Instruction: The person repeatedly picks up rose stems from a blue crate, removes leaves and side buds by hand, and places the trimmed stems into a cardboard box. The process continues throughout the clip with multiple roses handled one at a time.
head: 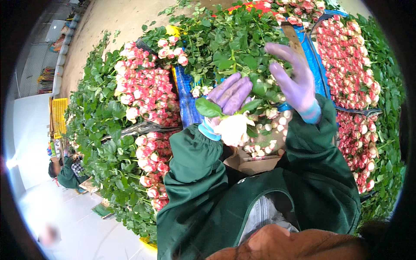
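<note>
My left hand (231, 94), in a purple-coated glove, is at the middle with its palm up and fingers curled around a rose stem. The large pale rose bloom (234, 129) lies over my left wrist, with green leaves beside the fingers; most of its stem is hidden. To the right, my right hand (292, 76) in a matching glove is raised, thumb and fingers apart, with nothing in it. Beyond both hands spreads a thick pile of leafy green stems (227, 42). Loose pale blooms (260, 151) lie low before my body.
Stacked pink-and-white roses stand in rows at left (149, 87) and right (347, 61). Blue sheeting (188, 100) and a wooden board (294, 39) edge the work area. A yellow crate (59, 113) stands far left, with a co-worker in green (68, 175) below it.
</note>
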Demonstrator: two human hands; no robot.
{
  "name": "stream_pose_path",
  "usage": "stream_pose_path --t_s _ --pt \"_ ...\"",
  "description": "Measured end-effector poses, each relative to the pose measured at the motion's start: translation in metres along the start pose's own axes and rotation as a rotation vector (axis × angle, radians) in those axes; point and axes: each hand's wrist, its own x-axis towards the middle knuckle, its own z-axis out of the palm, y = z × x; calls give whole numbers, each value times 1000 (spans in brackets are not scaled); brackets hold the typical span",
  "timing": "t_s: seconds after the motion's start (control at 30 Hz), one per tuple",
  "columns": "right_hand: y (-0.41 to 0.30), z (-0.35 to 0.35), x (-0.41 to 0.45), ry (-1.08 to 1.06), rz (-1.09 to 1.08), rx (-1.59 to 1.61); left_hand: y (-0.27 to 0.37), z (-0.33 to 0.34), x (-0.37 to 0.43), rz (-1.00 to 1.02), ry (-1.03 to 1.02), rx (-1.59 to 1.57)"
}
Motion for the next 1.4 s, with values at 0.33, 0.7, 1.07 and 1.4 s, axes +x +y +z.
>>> stream_pose_path --t_s 0.33,0.7,1.07,1.4 --pt "-43 -3 -5 -467 -467 109 11 20 -36 -869 94 -1724" --pt "-11 19 -7 -364 -325 593 -11 25 -38 -270 -15 -641" --pt "-11 2 -19 -1166 402 128 -11 19 -39 -485 44 -675" --pt "106 41 -75 -236 902 1306 32 30 -12 -60 -219 316"
